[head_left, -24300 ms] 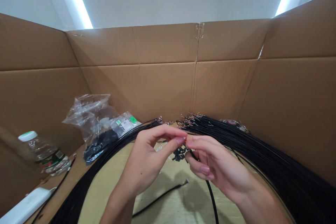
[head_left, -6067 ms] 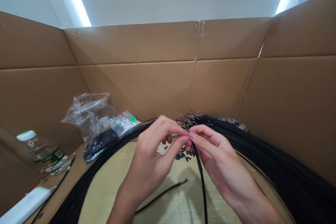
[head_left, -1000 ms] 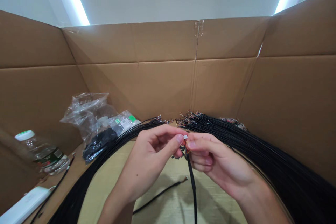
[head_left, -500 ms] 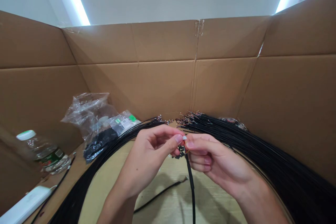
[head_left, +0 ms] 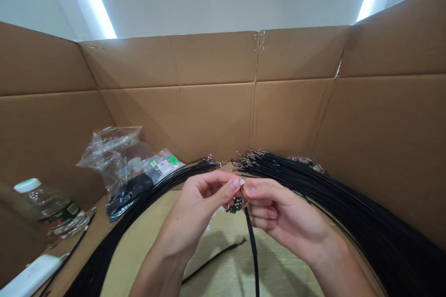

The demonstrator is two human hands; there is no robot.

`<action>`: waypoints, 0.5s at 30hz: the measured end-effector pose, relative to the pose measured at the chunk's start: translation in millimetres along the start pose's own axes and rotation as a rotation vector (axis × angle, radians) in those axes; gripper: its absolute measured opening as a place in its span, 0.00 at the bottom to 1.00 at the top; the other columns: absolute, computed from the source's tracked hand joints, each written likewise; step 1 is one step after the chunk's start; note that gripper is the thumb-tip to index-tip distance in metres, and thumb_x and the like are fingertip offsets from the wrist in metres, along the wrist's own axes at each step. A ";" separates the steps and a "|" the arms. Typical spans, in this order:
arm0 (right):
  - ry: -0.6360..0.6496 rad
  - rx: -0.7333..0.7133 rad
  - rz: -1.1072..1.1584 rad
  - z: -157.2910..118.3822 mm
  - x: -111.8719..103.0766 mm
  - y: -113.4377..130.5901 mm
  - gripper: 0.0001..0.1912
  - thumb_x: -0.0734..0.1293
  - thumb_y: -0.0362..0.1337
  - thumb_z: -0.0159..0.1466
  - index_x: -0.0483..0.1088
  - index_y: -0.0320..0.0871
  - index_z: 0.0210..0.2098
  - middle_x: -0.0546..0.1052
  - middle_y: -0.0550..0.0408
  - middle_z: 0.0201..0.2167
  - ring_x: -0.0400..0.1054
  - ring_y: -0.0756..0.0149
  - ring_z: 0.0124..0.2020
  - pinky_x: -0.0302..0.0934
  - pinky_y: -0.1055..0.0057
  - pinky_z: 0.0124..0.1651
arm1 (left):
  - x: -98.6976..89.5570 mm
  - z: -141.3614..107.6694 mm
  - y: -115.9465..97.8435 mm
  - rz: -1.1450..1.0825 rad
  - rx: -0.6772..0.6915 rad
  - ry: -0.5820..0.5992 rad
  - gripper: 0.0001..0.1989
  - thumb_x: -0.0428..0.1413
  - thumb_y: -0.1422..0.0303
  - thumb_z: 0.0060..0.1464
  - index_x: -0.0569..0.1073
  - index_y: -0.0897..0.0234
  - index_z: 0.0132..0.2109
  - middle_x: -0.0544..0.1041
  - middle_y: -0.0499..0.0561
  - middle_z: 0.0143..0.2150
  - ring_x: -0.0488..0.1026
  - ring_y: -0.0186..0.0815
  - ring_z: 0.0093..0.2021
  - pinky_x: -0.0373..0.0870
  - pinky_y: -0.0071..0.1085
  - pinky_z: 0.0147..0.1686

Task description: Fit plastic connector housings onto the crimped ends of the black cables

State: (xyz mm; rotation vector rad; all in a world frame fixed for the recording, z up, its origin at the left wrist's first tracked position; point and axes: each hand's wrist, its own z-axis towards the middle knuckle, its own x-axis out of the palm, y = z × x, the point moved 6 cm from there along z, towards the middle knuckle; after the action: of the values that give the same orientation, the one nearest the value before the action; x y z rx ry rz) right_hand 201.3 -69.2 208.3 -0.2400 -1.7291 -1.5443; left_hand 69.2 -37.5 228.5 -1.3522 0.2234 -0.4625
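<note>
- Left hand (head_left: pixel 200 200): thumb and forefinger pinched together on a small, blocky white connector (head_left: pixel 242 182), which sits between the two hands' fingertips above the work surface.
- Right hand (head_left: pixel 283 205): thumb and forefinger closed on thin coloured wires (head_left: pixel 243 196), red-orange and yellow among them, just below the connector; the other fingers curl under.
- From the wires a round black cable (head_left: pixel 252 239), smooth and matt, hangs down past the lower edge of view; its upper stretch looks thicker, as if sleeved.
- Beneath the hands, short black pieces (head_left: pixel 236 205) lie in a loose heap on a yellowish, faintly glossy surface (head_left: pixel 278 267).
- Nearer the person, a second black cable (head_left: pixel 214 260) ends in bare-looking coloured wires and a small tip.
- Thick bundles of black cables curve along both sides, the left bundle (head_left: pixel 116 236) and the right bundle (head_left: pixel 334 209), wire ends frayed outward.
- At left, a crinkled clear bag (head_left: pixel 116 148) and a labelled packet (head_left: pixel 163 166) with green stickers; print too small to read.
- Beside them, a clear ribbed bottle (head_left: pixel 57 211), white-capped, its dark green label illegible.
- Behind, creased brown cardboard walls (head_left: pixel 174 116).
</note>
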 end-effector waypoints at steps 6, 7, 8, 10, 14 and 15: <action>0.026 0.008 0.048 0.1 2.8 1.0 0.15 0.84 0.33 0.59 0.74 0.38 0.31 0.52 0.70 0.22 0.35 0.80 0.22 0.38 0.81 0.22 | 4.0 0.1 2.8 -0.097 -0.035 0.007 0.18 0.79 0.51 0.51 0.91 0.61 0.38 0.78 0.49 0.31 0.64 0.28 0.30 0.62 0.24 0.30; 0.023 0.009 0.049 0.2 2.6 0.7 0.15 0.84 0.34 0.59 0.74 0.38 0.31 0.53 0.70 0.22 0.35 0.80 0.22 0.38 0.81 0.22 | 4.8 0.1 3.3 -0.113 -0.046 0.014 0.18 0.79 0.52 0.50 0.91 0.61 0.38 0.78 0.48 0.31 0.64 0.28 0.29 0.61 0.23 0.30; 0.016 0.010 0.048 0.4 2.0 0.2 0.16 0.84 0.34 0.59 0.74 0.38 0.30 0.53 0.70 0.22 0.35 0.80 0.22 0.38 0.81 0.22 | 5.3 0.1 3.8 -0.129 -0.055 0.020 0.18 0.80 0.52 0.50 0.91 0.61 0.37 0.78 0.48 0.31 0.64 0.27 0.29 0.60 0.23 0.29; 0.007 0.013 0.044 0.4 0.8 -0.8 0.16 0.84 0.34 0.59 0.74 0.38 0.30 0.53 0.70 0.22 0.35 0.80 0.22 0.39 0.81 0.22 | 5.9 0.5 4.4 -0.154 -0.067 0.028 0.17 0.80 0.53 0.50 0.91 0.61 0.37 0.78 0.48 0.30 0.64 0.26 0.28 0.60 0.22 0.28; 0.006 0.023 0.045 -0.3 -0.2 -1.8 0.15 0.84 0.34 0.59 0.75 0.38 0.32 0.55 0.68 0.24 0.36 0.80 0.22 0.39 0.81 0.22 | 6.0 1.2 4.0 -0.153 -0.055 0.035 0.17 0.79 0.53 0.51 0.91 0.61 0.36 0.77 0.47 0.29 0.63 0.25 0.27 0.59 0.21 0.28; 0.010 0.024 0.049 -0.4 0.1 -1.7 0.15 0.84 0.34 0.59 0.74 0.37 0.32 0.55 0.68 0.24 0.36 0.80 0.22 0.39 0.81 0.22 | 5.9 1.2 3.8 -0.150 -0.049 0.035 0.16 0.79 0.53 0.51 0.91 0.60 0.36 0.77 0.47 0.30 0.63 0.25 0.27 0.60 0.21 0.28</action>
State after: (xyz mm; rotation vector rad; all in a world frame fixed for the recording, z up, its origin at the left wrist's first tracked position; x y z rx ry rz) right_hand 200.4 -70.0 207.0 -0.2602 -1.7210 -1.4863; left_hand 75.6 -38.5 225.7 -1.4160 0.1634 -0.6096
